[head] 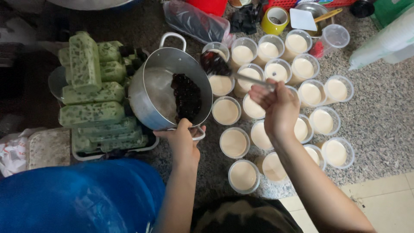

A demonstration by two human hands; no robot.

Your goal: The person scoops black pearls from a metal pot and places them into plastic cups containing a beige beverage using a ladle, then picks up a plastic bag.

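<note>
Spoon [228, 71] handle sits pinched in right-hand fingers [265, 92], heaped dark.

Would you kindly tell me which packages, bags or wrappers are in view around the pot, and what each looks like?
Clear plastic bag: top centre, above the pot, crumpled, dark contents.
Stack of clear cups in wrap: top right, a long whitish sleeve.
Yellow tape roll: top centre, round.
White crumpled bag: left edge, red marks.
No screens or signs.
</note>
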